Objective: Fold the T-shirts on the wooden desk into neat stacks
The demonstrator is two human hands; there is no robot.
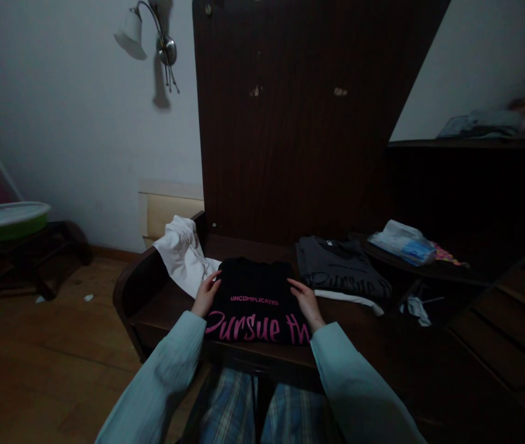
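A black T-shirt (254, 280), folded into a rectangle, lies on the dark wooden seat in front of me. Pink lettering runs across it, with "UNCOMPLICATED" above larger script. My left hand (206, 295) rests at the shirt's left edge, its fingers stretched out and touching the cloth. On the opposite edge, my right hand (306, 301) touches the fabric with its fingers extended and apart. A white garment (183, 256) drapes over the left armrest and reaches toward the black shirt. Right of the shirt sits a folded dark grey T-shirt (339, 265) with black script.
White cloth (350, 299) sticks out below the grey shirt. Plastic packages (403, 242) lie on a low shelf at the right. A tall dark wooden panel (294, 123) rises behind the seat. The curved armrest (128, 287) bounds the left side. A green basin (8, 227) stands far left.
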